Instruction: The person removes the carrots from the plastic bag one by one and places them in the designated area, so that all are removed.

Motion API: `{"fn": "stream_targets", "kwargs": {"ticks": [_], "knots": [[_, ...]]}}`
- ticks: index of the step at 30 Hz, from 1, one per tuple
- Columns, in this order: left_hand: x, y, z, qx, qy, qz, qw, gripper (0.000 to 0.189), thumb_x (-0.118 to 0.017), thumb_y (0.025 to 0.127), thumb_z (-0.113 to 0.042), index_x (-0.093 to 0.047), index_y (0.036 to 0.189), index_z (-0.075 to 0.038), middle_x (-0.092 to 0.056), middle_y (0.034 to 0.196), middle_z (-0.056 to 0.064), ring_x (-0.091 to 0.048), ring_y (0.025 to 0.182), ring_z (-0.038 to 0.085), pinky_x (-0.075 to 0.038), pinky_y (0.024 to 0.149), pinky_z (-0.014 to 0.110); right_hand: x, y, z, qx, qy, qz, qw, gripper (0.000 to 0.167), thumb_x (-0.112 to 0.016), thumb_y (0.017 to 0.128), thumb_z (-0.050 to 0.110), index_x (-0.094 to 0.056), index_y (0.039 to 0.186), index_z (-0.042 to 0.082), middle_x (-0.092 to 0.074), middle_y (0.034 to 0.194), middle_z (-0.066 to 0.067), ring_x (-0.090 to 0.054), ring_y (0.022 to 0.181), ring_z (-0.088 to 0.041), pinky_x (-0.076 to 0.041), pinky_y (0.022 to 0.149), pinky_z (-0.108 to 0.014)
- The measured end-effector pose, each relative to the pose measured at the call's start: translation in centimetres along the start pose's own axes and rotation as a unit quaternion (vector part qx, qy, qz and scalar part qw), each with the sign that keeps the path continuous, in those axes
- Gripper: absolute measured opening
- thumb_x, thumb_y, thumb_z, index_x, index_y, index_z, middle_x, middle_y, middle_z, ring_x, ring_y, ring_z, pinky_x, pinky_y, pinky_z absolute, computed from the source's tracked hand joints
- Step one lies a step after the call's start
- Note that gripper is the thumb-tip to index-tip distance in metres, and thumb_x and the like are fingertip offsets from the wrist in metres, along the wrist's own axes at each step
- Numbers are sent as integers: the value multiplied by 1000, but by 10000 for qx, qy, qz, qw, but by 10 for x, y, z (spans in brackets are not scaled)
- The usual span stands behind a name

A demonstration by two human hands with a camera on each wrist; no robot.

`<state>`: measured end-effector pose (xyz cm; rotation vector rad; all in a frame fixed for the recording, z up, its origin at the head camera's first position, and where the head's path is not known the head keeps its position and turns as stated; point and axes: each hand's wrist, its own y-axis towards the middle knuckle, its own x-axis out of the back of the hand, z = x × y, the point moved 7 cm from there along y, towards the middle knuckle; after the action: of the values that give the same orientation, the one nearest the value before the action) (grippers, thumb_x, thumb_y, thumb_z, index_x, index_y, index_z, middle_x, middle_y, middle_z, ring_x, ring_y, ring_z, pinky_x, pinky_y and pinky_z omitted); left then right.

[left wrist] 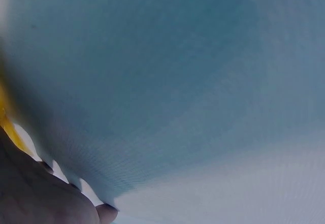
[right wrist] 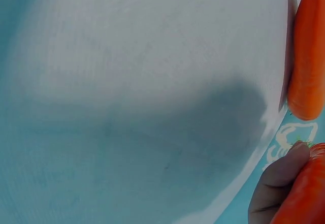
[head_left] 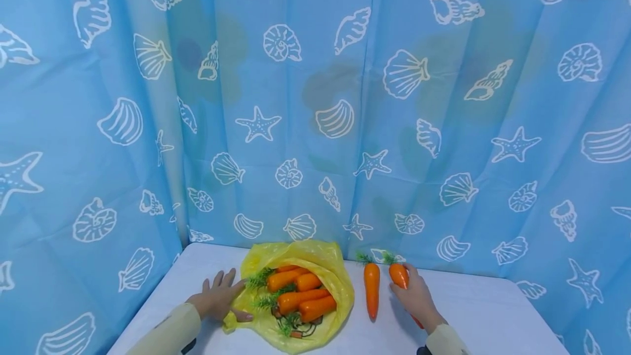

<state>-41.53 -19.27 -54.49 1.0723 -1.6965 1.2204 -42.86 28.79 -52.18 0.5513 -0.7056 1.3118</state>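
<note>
Fingers of the right hand curl round a carrot, hiding its middle, right of the yellow bag. The left hand, fingers spread, touches the bag's left edge; its wrist view cuts it off in shadow.

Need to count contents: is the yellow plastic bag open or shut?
Open: in the head view, the yellow plastic bag gapes, showing green-topped orange carrots inside.

Carrots lie in the bag right of the left hand; another carrot lies left of the right hand
</note>
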Motion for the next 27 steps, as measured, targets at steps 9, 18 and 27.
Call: {"fn": "stream_targets", "kwargs": {"ticks": [9, 18, 27], "knots": [[0, 0, 1, -46, 33, -58, 10000, 108, -63, 66, -84, -42, 151, -20, -19, 163, 23, -12, 147, 54, -3, 112, 76, -2, 0, -5, -51, -55, 50, 10000, 73, -65, 93, 21, -24, 148, -4, -43, 140, -32, -50, 110, -40, -47, 100, -58], [1, 5, -3, -30, 62, -35, 10000, 110, -64, 65, -84, -41, 151, -20, -19, 162, 23, -12, 147, 54, -5, 112, 75, -4, 3, -10, -318, -72, 120, 9994, 74, -65, 94, 23, -23, 148, -5, -43, 140, -34, -51, 116, -43, -41, 106, -62], [-1, 3, 2, -7, 77, -3, 10000, 110, -64, 64, -85, -40, 151, -21, -18, 163, 23, -12, 147, 54, -5, 111, 77, -8, -1, -12, -528, -115, 98, 9985, 74, -67, 92, 24, -26, 146, -6, -47, 138, -32, -53, 109, -41, -43, 105, -61]]}}
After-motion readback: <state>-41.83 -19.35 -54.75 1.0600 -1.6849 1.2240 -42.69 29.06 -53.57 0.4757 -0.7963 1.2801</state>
